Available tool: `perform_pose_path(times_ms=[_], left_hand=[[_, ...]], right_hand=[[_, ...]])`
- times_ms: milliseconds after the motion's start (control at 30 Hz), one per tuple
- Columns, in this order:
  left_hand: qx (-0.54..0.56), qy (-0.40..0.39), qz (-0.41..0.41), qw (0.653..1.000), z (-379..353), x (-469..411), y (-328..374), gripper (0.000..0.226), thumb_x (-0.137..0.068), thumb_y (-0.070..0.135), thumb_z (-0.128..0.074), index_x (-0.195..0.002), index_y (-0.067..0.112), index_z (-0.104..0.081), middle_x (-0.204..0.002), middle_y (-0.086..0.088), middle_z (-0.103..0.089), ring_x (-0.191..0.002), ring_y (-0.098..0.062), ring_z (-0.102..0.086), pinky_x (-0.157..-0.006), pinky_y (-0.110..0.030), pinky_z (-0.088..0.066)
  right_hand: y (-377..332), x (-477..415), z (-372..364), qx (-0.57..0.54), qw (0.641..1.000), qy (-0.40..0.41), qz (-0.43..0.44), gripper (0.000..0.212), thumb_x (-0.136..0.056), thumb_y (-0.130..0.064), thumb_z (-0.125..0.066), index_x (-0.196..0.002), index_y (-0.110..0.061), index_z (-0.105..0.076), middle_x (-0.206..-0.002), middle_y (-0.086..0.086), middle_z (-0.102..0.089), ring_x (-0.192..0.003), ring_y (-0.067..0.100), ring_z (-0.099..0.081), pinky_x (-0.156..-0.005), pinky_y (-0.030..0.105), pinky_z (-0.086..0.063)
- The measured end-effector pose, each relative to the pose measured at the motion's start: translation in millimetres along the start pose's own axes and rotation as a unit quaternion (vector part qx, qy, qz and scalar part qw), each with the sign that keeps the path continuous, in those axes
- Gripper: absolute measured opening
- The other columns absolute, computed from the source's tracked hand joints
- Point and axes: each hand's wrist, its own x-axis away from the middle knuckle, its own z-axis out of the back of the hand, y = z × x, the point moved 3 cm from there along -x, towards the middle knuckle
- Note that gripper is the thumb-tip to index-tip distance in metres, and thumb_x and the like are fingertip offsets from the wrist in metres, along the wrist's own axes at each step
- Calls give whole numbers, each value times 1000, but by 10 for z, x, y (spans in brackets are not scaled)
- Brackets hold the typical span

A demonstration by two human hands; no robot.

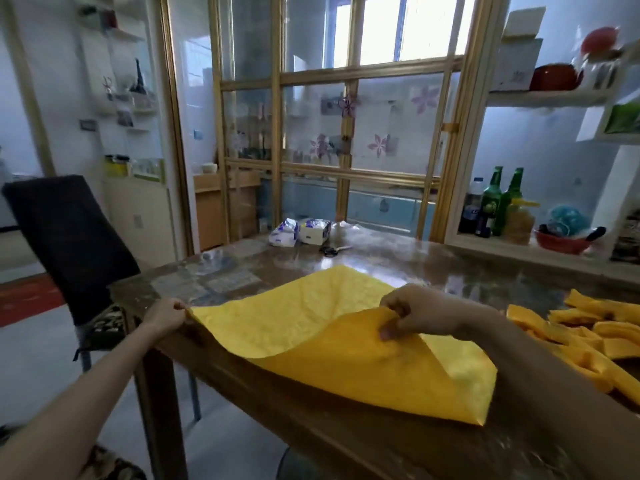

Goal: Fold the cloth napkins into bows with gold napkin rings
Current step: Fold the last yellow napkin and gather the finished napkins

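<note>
Pinching a corner of the yellow cloth napkin at the left edge of the counter, the left hand has its grip closed, thumb against fingers. The right hand has its grip curled on another corner, raised above the counter's middle with the cloth folded over. A heap of yellow napkins lies at the counter's right edge, and scissors rest near its far side.

At centre frame a yellow napkin lies on the wooden table, its left corner pinched by the left hand and a folded-over corner held by the right hand.
</note>
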Motion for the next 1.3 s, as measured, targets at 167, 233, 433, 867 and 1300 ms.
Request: perform_pose_path(times_ms=[167, 233, 433, 867, 1300], left_hand=[[-20, 53, 29, 998, 101, -269, -132, 24, -88, 3, -49, -65, 4, -57, -78, -17, -62, -75, -33, -57, -60, -35, -39], [-108, 133, -10, 985, 47, -223, 65, 20, -88, 10, -50, -95, -3, -63, -105, -24, -62, -97, -37, -57, -79, -43, -44], [-243, -66, -249, 935, -635, 301, 958, 121, -51, 91, 12, -148, 27, -22, -157, 4, -17, -145, -13, -8, -117, -41, -2], [-195, -289, -210, 914, -723, 672, 1175, 38, -99, 39, -37, -127, 19, -54, -135, -3, -51, -124, -21, -47, -103, -35, -36], [-293, -275, -158, 902, -1115, 708, 1254, 73, -92, 65, -13, -151, 25, -4, -159, 1, 7, -146, -23, 7, -114, -53, 4]], right_hand=[[263, -1135, 738, 117, 937, 318, -89, 30, -93, -22, -57, -121, -13, -56, -119, 11, -60, -109, 24, -55, -87, 28, -41], [285, -1255, 700, 66, 924, 367, -88, 41, -96, -23, -51, -135, -13, -44, -129, 13, -55, -118, 31, -51, -92, 35, -40], [505, -891, -498, 124, 986, 110, 5, 68, -84, -65, -42, -140, -27, -35, -143, -8, -39, -129, 12, -41, -104, 25, -34], [483, -326, -632, 297, 950, 79, -60, 26, -101, -33, -34, -105, -15, -52, -97, 7, -59, -91, 26, -57, -75, 37, -43], [838, -551, -776, 169, 980, -2, -106, 67, -94, -60, -21, -151, -27, -9, -159, -2, -4, -146, 15, 0, -119, 40, 1]])
